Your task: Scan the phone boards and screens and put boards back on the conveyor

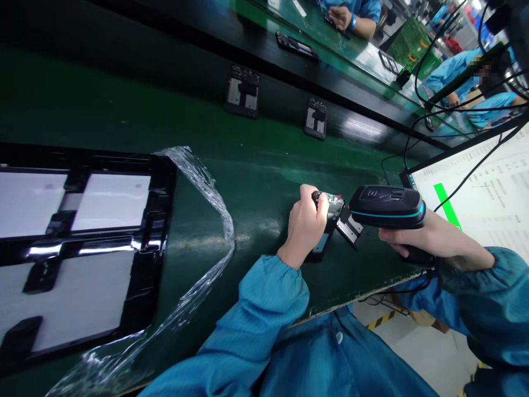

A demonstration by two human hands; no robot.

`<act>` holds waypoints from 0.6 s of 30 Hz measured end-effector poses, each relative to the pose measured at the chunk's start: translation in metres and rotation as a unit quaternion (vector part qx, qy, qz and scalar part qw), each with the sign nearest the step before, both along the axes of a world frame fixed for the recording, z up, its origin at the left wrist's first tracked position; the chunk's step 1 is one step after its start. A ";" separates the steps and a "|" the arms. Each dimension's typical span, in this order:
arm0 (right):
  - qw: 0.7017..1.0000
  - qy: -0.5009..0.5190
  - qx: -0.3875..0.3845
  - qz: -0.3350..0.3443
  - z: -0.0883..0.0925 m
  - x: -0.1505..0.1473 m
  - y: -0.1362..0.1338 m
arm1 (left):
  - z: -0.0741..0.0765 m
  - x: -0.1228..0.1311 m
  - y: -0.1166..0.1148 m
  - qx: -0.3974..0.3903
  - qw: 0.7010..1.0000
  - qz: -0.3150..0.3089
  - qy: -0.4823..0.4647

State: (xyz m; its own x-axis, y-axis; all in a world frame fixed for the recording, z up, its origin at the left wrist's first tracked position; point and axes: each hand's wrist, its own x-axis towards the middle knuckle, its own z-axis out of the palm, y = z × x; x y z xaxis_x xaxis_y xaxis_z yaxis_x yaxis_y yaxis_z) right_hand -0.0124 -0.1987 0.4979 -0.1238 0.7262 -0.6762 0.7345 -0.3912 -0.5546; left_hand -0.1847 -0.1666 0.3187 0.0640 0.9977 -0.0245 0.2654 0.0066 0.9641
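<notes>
My left hand [305,223] is closed around a small black phone frame [328,212] with a green circuit board showing at its top, held just above the green bench. My right hand [417,237] grips the handle of a black barcode scanner [386,205] with a blue stripe. The scanner's head points at the phone frame from the right, almost touching it.
A black tray [136,242] with white inserts and loose clear plastic wrap [215,220] lies at the left. Two phone frames [243,91] [316,117] rest on the dark belt beyond. A lit monitor [487,193] stands at the right. Other workers' hands [341,16] are across the line.
</notes>
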 end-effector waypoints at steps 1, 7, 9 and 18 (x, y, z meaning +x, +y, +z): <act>1.000 -0.004 0.001 -0.002 0.002 0.000 -0.001 | 0.001 0.000 -0.001 -0.002 1.000 -0.001 0.000; 1.000 0.020 -0.013 -0.005 -0.002 -0.002 -0.004 | 0.006 -0.016 -0.004 -0.017 0.991 -0.052 0.126; 0.998 0.063 -0.018 -0.005 -0.016 -0.005 -0.003 | 0.003 -0.030 -0.007 -0.024 0.970 -0.105 0.216; 0.987 0.153 -0.040 -0.035 -0.080 -0.018 0.002 | -0.027 -0.066 -0.055 0.140 0.899 -0.137 0.393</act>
State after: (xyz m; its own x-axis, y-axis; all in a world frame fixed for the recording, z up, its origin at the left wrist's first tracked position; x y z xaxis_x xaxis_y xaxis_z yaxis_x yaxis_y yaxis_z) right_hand -0.0303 -0.1965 0.4182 -0.2817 0.6862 -0.6706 0.5076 -0.4865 -0.7111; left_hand -0.2507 -0.2213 0.2913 0.3813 0.9209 0.0807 0.8190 -0.3770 0.4325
